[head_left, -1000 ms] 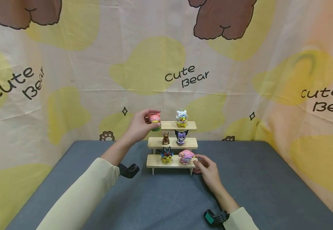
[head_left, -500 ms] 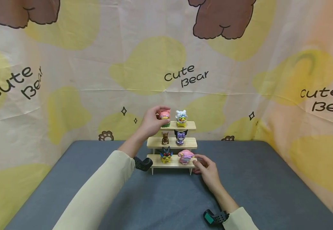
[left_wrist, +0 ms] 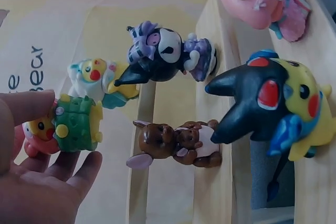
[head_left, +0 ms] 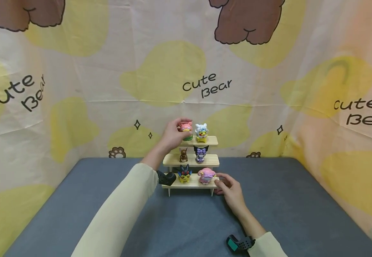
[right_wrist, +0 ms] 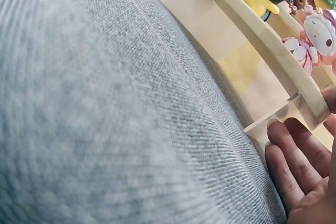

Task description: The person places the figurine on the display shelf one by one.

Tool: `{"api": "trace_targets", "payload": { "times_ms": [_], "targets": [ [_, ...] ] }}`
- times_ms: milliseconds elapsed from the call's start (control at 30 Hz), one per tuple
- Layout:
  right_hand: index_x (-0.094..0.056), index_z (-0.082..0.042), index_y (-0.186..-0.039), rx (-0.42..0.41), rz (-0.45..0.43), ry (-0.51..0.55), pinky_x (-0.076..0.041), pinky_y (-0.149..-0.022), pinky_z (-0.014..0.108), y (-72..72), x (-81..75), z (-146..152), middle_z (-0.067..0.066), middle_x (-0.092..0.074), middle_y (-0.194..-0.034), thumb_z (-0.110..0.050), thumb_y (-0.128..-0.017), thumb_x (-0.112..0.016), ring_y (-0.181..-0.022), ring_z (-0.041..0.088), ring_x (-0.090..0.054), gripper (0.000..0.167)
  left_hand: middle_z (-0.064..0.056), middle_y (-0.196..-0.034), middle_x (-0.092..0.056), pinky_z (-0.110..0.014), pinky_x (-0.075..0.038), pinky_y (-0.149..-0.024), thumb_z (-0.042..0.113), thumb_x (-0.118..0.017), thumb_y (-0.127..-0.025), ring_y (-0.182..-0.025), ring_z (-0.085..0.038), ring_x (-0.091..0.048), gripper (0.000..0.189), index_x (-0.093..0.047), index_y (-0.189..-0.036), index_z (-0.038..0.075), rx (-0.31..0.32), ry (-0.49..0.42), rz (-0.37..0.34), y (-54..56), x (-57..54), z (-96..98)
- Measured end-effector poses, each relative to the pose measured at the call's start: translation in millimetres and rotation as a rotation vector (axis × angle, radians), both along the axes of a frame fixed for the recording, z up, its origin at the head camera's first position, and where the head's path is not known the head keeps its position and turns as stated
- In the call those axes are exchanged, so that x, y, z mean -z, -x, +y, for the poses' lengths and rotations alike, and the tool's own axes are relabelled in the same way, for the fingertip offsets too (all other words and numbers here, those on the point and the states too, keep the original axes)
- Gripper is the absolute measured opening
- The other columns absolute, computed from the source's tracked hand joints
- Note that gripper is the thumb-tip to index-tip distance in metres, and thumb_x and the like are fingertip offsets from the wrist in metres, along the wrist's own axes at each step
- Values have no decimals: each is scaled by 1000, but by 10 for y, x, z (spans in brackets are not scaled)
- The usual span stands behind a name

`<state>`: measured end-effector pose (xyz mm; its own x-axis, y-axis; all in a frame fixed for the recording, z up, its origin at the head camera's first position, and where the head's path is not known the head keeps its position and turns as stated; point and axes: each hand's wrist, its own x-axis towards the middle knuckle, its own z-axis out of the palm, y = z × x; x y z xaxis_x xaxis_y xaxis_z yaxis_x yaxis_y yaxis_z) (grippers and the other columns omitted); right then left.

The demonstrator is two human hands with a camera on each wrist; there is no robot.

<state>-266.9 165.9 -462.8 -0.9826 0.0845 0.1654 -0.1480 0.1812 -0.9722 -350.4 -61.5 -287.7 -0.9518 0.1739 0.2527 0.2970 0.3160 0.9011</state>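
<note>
My left hand (head_left: 172,135) grips a pink-and-green figurine (left_wrist: 79,124) at the left part of the top tier of a wooden display stand (head_left: 190,182). A gap shows below its green base in the left wrist view. Beside it on that tier stands a white-hooded yellow figurine (head_left: 202,132). My right hand (head_left: 232,191) holds the right end of the bottom tier between thumb and forefinger, its other fingers (right_wrist: 294,156) extended below the board. Close to it sits a pink figurine (head_left: 207,176).
A brown kangaroo figurine (left_wrist: 176,144) and a black-and-purple figurine (left_wrist: 168,51) occupy the middle tier. On the bottom tier's left is a black-eared yellow figurine (head_left: 184,174). Grey cloth (head_left: 269,200) covers the table, and a patterned curtain (head_left: 153,78) hangs behind.
My left hand has carried the pink-and-green figurine rightward, from beside the top tier's left end to over that tier, slowing lately. The right hand keeps its place on the stand.
</note>
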Motion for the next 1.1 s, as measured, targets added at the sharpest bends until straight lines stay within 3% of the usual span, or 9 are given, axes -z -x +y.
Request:
{"api": "trace_targets", "payload": {
  "times_ms": [333,933,1100],
  "targets": [
    [-69,-7,-122,-5,17,-18,-59,-65,27,18,-24,-6,15,-72,-90,-15,-98,-67,-68,13,-68,26,-17,-129,-57,-21,-52,-73,1,-69,-91,-99,-21,-58,47,-60,-136,10,10,5,-2,129,33,-73],
    [-67,-5,-125,3,24,-7,-60,-65,28,-13,24,-7,14,-72,-90,-16,-98,-66,-68,13,-66,29,-18,-129,-60,-23,-48,-81,0,-68,-88,-103,-22,-57,49,-59,-136,6,24,39,-15,246,159,-94],
    [-67,-4,-126,10,14,-12,-60,-65,28,5,27,1,11,-71,-88,-13,-98,-65,-68,12,-65,29,-16,-131,-59,-23,-50,-80,5,-65,-94,-106,-22,-57,48,-56,-141,11,67,34,-42,252,215,-121]
  ]
}}
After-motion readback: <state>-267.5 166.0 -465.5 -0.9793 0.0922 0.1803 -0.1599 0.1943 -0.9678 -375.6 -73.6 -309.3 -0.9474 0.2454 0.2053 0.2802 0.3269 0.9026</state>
